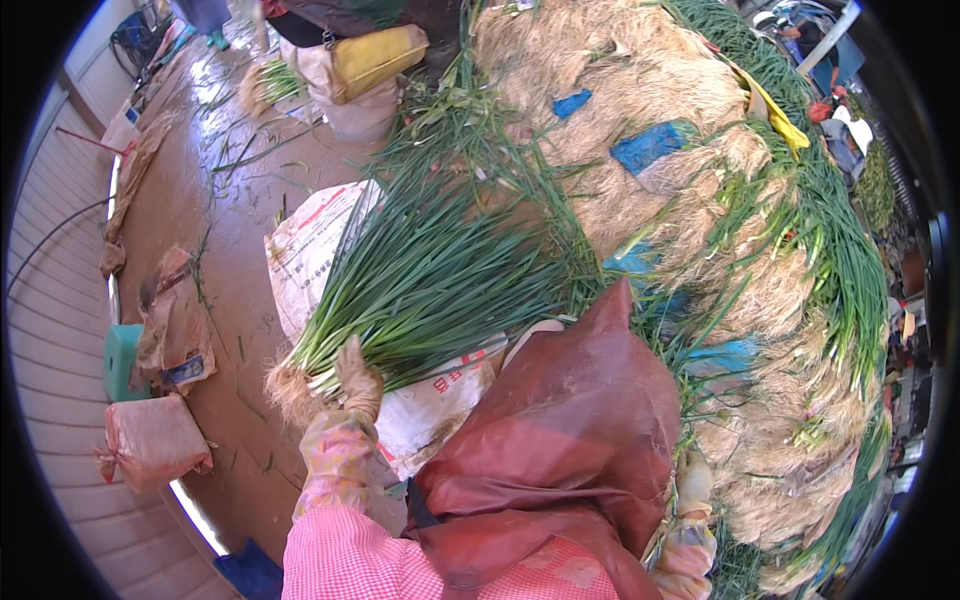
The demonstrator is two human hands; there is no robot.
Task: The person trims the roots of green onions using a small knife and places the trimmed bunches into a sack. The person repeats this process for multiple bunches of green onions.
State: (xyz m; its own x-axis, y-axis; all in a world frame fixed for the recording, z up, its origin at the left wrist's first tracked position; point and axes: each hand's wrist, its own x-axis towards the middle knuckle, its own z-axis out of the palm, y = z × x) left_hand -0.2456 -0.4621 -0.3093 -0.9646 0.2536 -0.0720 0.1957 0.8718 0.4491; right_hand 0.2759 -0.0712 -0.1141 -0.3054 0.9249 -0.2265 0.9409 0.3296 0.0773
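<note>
My left hand (358, 381), in a muddy glove, lies against the white stems of a large bunch of green onions (427, 277). Its fingers are extended along the stems rather than wrapped around them. The bunch rests on a white printed woven sack (319, 247), its pale roots (296, 394) towards the left and its green leaves fanned to the upper right. Down at my right side, my gloved right hand (694, 484) is beside a big heap of rooted green onions (780, 465). Its fingers are partly hidden, so whether it grips anything is unclear.
My dark red apron (547, 420) covers my lap. Loose leaves (480, 142) litter the wet floor ahead. A bucket (364, 112) with a yellow pad stands near another person (352, 15). At left are a teal stool (126, 364), a tied pink sack (154, 439) and a corrugated wall (56, 315).
</note>
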